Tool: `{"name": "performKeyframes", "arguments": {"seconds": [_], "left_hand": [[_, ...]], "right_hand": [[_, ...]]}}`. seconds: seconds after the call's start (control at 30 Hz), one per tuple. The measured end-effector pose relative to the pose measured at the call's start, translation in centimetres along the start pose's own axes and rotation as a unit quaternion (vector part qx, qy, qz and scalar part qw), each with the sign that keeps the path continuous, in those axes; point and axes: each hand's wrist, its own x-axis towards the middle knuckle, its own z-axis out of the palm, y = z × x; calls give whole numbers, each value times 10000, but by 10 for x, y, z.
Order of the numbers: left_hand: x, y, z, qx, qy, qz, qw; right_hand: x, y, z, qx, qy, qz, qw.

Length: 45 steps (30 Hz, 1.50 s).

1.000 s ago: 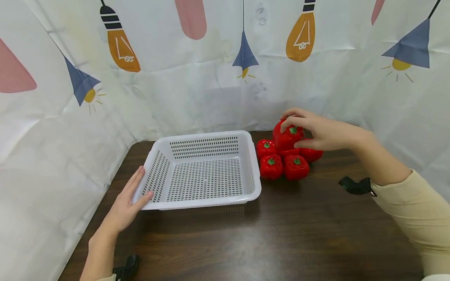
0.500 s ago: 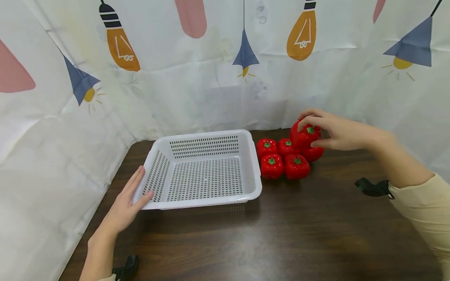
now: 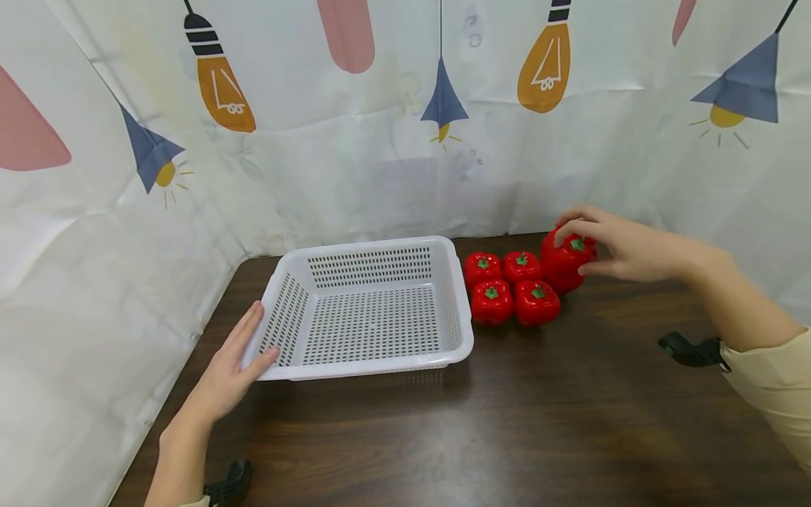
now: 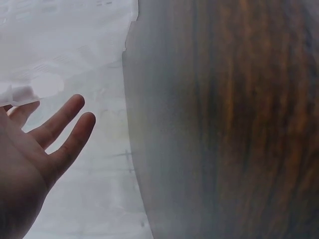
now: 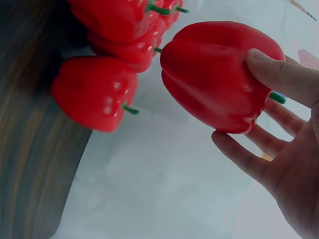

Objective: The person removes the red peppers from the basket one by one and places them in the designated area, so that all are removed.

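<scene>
My right hand (image 3: 621,246) holds a red bell pepper (image 5: 214,74) with a green stem, thumb on one side and fingers on the other. The right wrist view shows it apart from another red bell pepper (image 5: 96,93) on the table. In the head view the held pepper is at the right end of a group of red bell peppers (image 3: 536,303). My left hand (image 3: 224,373) rests at the left side of a white perforated basket (image 3: 456,345), thumb over the near rim corner. In the left wrist view its visible fingers are extended, some partly hidden by the basket.
The basket stands on a dark wooden table (image 3: 507,422), directly left of the peppers. Behind and to the left hangs a white cloth (image 3: 355,176) printed with lamps and bulbs. A dark strap (image 3: 690,350) sticks out at the right wrist.
My right hand has carried the pepper to the right, then lower, from over the middle of the group to its right end. The left hand and basket stay in place.
</scene>
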Motion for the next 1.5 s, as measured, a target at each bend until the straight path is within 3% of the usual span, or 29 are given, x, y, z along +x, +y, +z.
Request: {"name": "performKeyframes", "arguments": {"seconds": [0.17, 0.43, 0.83, 1.1, 1.3, 1.5], "left_hand": [[-1, -1, 1, -75, -65, -49, 9999], [1, -2, 1, -67, 4, 118, 9999], [0, -3, 3, -162, -71, 13, 9998], [-1, -2, 2, -198, -94, 7, 9998], [1, -2, 1, -222, -72, 7, 9997], [1, -1, 1, -209, -79, -28, 9997]], "right_hand": [[-10, 4, 3, 46, 31, 15, 10000], [-25, 9, 9, -44, 21, 200, 9998], [-45, 17, 21, 62, -122, 420, 9990], [-53, 23, 34, 146, -345, 293, 9989], [-59, 27, 47, 322, -511, 603, 9964], [-62, 30, 58, 412, -444, 664, 9960]]}}
